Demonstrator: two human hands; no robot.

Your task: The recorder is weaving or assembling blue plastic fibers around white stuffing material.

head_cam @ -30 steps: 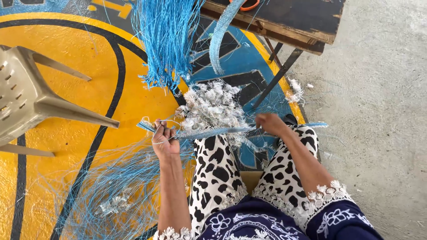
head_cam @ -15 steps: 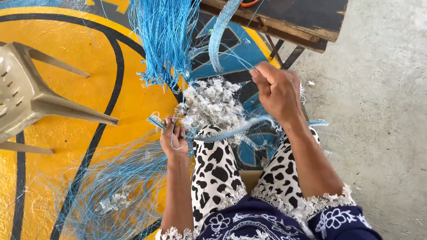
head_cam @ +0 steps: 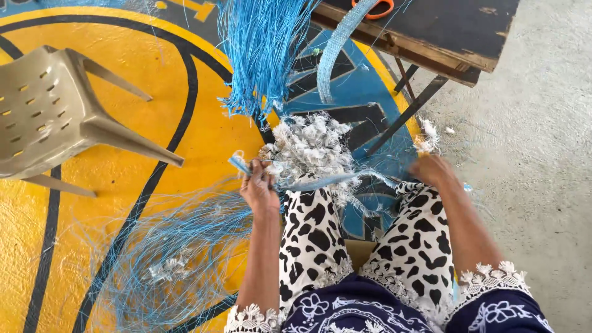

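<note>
While the fingers of the left hand (head_cam: 259,188) are curling together around a flat blue strip (head_cam: 308,182), that strip is running from a short stub at the hand's left across the near knee towards the right hand (head_cam: 431,169). The right hand is blurring just above the far knee, so whether its fingers are pinching the strip or standing apart cannot be told. A heap of white knotted netting scraps (head_cam: 311,148) is lying just beyond the left hand, touching the strip. Both knees, in black-and-white patterned trousers (head_cam: 314,240), are sitting under the work. Loose blue fishing line (head_cam: 179,253) is spreading over the yellow painted floor (head_cam: 185,129) beside the left forearm. A thick hank of blue line (head_cam: 262,52) is hanging down above the heap. A beige plastic chair (head_cam: 52,114) is lying tipped at the left, well apart, and a dark wooden table (head_cam: 444,31) bearing orange-handled scissors (head_cam: 373,7) is standing at the upper right.
</note>
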